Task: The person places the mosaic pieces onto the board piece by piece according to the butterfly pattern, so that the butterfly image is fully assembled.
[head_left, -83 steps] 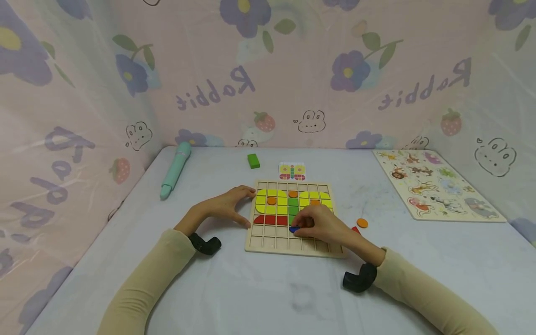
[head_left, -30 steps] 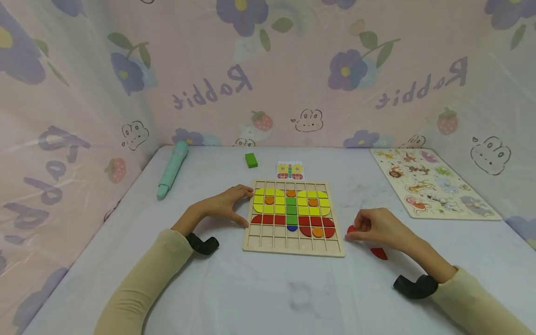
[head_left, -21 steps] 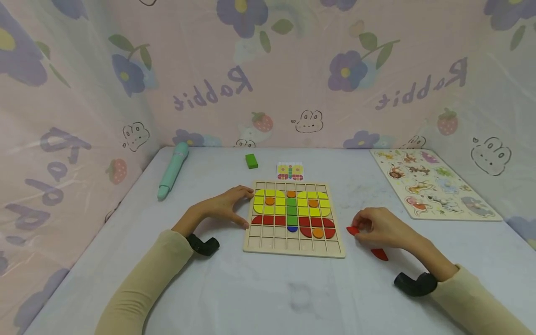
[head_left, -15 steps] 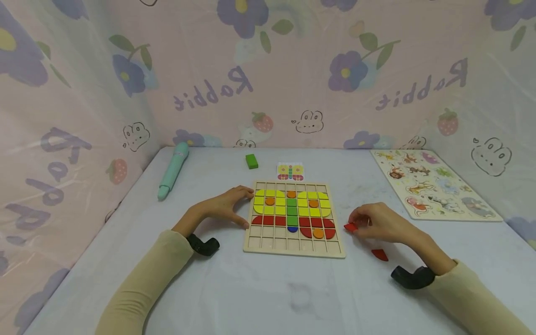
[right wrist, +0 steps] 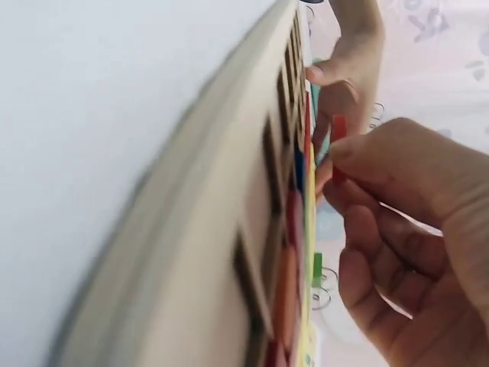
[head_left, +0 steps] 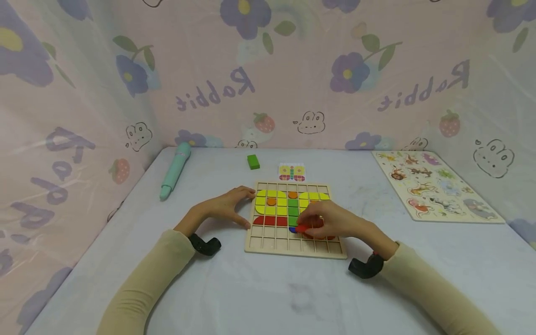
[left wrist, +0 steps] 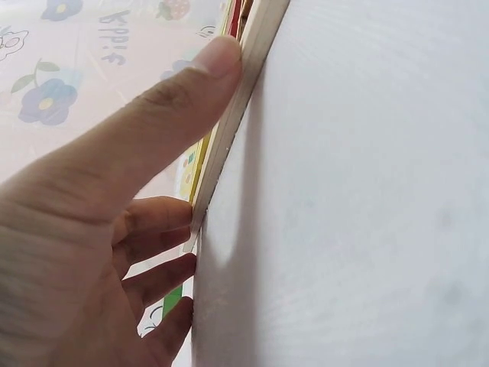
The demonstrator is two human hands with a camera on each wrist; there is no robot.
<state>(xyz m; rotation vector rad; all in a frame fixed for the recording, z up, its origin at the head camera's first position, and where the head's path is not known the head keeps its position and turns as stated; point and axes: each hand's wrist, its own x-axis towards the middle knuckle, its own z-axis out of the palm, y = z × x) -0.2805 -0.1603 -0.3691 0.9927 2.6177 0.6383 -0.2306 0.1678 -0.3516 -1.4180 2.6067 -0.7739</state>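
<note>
A wooden grid board (head_left: 272,250) lies in front of me, holding flat yellow, red, green, orange and blue pieces. My left hand (head_left: 225,205) rests against its left edge, with thumb and fingertips touching the rim and the fingers fairly straight. Between thumb and fingers, my right hand (head_left: 331,218) pinches a small red puzzle piece (right wrist: 338,145). It is held above the board, near the blue piece (head_left: 292,230) below the green column (head_left: 293,211). The right hand hides part of the board's right half.
Behind the board lies a butterfly pattern card (head_left: 291,172), with a green block (head_left: 253,162) to its left. A mint-coloured microphone-like object (head_left: 176,171) lies at left. At right is an animal puzzle board (head_left: 435,186). A bit of red (head_left: 375,253) shows beside the right wrist.
My right hand has carried the red piece leftward from the table right of the board to above the board's middle. The left hand has stayed at the left edge.
</note>
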